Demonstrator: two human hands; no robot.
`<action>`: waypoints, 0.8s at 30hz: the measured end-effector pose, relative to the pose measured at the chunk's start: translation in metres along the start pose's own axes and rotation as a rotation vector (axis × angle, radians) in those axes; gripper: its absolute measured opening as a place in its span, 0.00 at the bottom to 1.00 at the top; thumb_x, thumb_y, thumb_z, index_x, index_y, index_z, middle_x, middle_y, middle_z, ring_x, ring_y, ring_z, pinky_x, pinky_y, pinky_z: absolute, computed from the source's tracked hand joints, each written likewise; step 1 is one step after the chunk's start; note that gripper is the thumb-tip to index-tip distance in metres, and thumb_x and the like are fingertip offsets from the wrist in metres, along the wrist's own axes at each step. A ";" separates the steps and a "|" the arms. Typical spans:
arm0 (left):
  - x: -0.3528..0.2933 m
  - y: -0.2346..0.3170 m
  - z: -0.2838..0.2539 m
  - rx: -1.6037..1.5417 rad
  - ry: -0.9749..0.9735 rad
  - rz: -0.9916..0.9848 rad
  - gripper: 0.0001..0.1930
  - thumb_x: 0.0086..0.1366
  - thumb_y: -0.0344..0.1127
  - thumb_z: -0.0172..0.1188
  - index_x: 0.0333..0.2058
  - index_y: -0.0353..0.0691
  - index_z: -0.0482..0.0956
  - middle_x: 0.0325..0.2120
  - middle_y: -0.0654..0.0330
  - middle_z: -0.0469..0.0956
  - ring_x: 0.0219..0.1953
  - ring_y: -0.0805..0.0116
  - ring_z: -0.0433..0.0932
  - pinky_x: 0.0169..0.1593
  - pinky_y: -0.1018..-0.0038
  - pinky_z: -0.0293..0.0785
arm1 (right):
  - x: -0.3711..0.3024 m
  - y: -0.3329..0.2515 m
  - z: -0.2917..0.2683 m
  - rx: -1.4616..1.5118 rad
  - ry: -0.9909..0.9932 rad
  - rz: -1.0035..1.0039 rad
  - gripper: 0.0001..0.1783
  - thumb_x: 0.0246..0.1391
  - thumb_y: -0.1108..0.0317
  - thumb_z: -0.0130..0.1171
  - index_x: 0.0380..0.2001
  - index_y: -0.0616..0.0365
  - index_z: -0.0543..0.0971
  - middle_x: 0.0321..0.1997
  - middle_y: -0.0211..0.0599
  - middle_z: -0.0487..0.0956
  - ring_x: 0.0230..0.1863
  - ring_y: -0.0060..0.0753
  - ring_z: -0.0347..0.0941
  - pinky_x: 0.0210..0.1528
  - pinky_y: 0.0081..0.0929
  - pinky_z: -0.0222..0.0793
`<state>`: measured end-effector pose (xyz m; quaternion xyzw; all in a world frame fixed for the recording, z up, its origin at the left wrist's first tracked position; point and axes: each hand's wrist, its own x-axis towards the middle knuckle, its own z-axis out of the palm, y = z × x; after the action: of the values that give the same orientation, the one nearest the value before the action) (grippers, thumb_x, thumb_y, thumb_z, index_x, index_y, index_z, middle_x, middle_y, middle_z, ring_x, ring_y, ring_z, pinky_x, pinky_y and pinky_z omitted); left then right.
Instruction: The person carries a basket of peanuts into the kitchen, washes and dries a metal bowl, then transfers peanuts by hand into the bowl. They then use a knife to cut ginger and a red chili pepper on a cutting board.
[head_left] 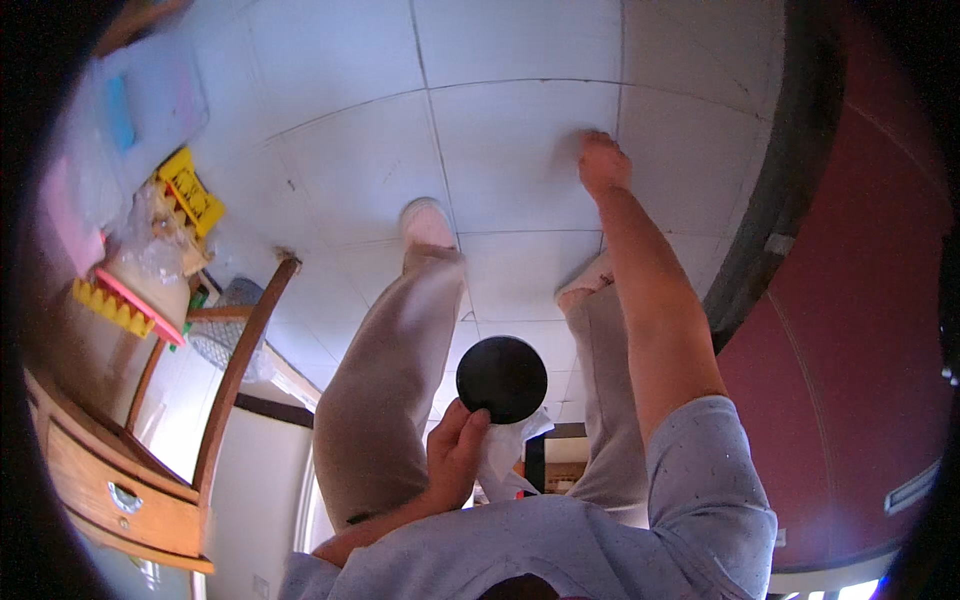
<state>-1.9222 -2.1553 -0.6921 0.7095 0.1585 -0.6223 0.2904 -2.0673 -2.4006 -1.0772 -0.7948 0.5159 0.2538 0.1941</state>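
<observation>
In my left hand (456, 456) is a flat, round black thing (502, 378), like a lid or shallow dish. My thumb lies on its near edge. Crumpled white paper or plastic (512, 446) shows just below it, beside the hand. My right arm reaches far forward, over the floor past my right foot. At its end my right hand (605, 163) is curled closed, its fingertips smeared by motion. Whether anything is inside those fingers cannot be made out.
Pale tiled floor (520, 180) spreads ahead of my feet. A wooden drawer unit (130, 500) and a wooden post (245, 360) stand at left, near plastic bags and a yellow package (190, 190). A dark red panel (840, 350) with a black border rises at right.
</observation>
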 end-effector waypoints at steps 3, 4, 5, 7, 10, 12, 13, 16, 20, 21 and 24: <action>-0.012 0.000 -0.005 0.042 -0.070 -0.011 0.08 0.69 0.36 0.52 0.35 0.37 0.74 0.28 0.67 0.70 0.31 0.78 0.67 0.34 0.77 0.65 | -0.028 -0.005 -0.023 0.233 0.159 -0.003 0.08 0.53 0.70 0.55 0.37 0.59 0.76 0.40 0.43 0.79 0.43 0.41 0.79 0.39 0.35 0.78; -0.021 0.001 -0.006 0.043 -0.072 -0.007 0.09 0.69 0.37 0.52 0.33 0.38 0.73 0.27 0.67 0.69 0.30 0.79 0.66 0.34 0.77 0.64 | -0.046 -0.010 -0.041 0.395 0.062 -0.006 0.07 0.52 0.71 0.56 0.36 0.59 0.75 0.37 0.41 0.79 0.40 0.37 0.79 0.37 0.32 0.76; -0.032 0.000 -0.007 0.043 -0.075 -0.004 0.09 0.69 0.37 0.53 0.32 0.38 0.72 0.26 0.67 0.68 0.29 0.79 0.66 0.33 0.77 0.64 | -0.072 -0.018 -0.061 0.544 0.044 -0.006 0.07 0.52 0.72 0.58 0.35 0.59 0.75 0.35 0.39 0.79 0.37 0.33 0.78 0.36 0.30 0.75; -0.061 -0.006 -0.016 -0.011 -0.098 0.056 0.11 0.68 0.39 0.55 0.30 0.39 0.72 0.24 0.68 0.67 0.28 0.80 0.65 0.31 0.77 0.63 | -0.137 -0.040 -0.117 0.801 -0.020 0.025 0.06 0.52 0.74 0.60 0.34 0.59 0.75 0.32 0.35 0.79 0.34 0.25 0.76 0.36 0.24 0.73; -0.116 -0.035 -0.038 -0.171 -0.141 0.124 0.12 0.66 0.43 0.58 0.29 0.42 0.73 0.22 0.72 0.67 0.25 0.82 0.63 0.29 0.79 0.61 | -0.259 -0.077 -0.209 1.195 -0.017 -0.058 0.05 0.54 0.77 0.59 0.35 0.61 0.75 0.33 0.28 0.78 0.34 0.19 0.72 0.39 0.20 0.70; -0.152 -0.070 -0.068 -0.302 -0.212 0.037 0.13 0.65 0.46 0.60 0.30 0.42 0.75 0.22 0.72 0.68 0.24 0.81 0.64 0.28 0.79 0.61 | -0.341 -0.087 -0.249 1.342 -0.040 -0.116 0.06 0.56 0.78 0.57 0.37 0.60 0.76 0.35 0.27 0.77 0.35 0.20 0.72 0.40 0.20 0.69; -0.170 -0.093 -0.080 -0.271 -0.180 0.051 0.15 0.64 0.47 0.61 0.32 0.40 0.76 0.22 0.70 0.69 0.24 0.80 0.65 0.28 0.78 0.62 | -0.381 -0.083 -0.260 1.320 -0.055 -0.085 0.06 0.56 0.78 0.57 0.38 0.60 0.76 0.35 0.28 0.77 0.35 0.20 0.72 0.40 0.20 0.70; -0.220 -0.163 -0.034 -0.093 -0.138 0.086 0.21 0.62 0.51 0.62 0.35 0.36 0.79 0.24 0.66 0.73 0.24 0.77 0.69 0.28 0.77 0.65 | -0.480 -0.009 -0.281 1.460 -0.112 0.067 0.06 0.57 0.77 0.56 0.39 0.60 0.77 0.34 0.29 0.77 0.34 0.21 0.72 0.40 0.22 0.71; -0.303 -0.224 0.005 0.003 0.059 0.202 0.19 0.63 0.50 0.61 0.30 0.37 0.80 0.20 0.68 0.72 0.23 0.78 0.69 0.27 0.76 0.65 | -0.562 0.047 -0.300 1.704 -0.319 0.077 0.09 0.58 0.75 0.55 0.41 0.64 0.78 0.33 0.33 0.78 0.35 0.25 0.75 0.41 0.24 0.74; -0.328 -0.230 -0.017 -0.032 0.169 0.191 0.19 0.63 0.50 0.61 0.31 0.37 0.81 0.20 0.68 0.72 0.23 0.77 0.69 0.28 0.76 0.66 | -0.575 0.025 -0.305 1.743 -0.402 -0.037 0.10 0.57 0.75 0.55 0.42 0.65 0.78 0.34 0.34 0.79 0.35 0.26 0.75 0.42 0.24 0.74; -0.388 -0.249 -0.097 -0.224 0.324 0.217 0.19 0.63 0.50 0.61 0.34 0.35 0.82 0.21 0.67 0.74 0.24 0.77 0.70 0.28 0.76 0.66 | -0.623 -0.072 -0.333 1.625 -0.683 -0.067 0.14 0.53 0.72 0.58 0.43 0.65 0.78 0.35 0.37 0.79 0.36 0.28 0.77 0.43 0.24 0.76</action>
<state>-2.0593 -1.8488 -0.3614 0.7764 0.1941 -0.4437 0.4033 -2.1449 -2.1125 -0.4325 -0.3063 0.4269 0.0262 0.8504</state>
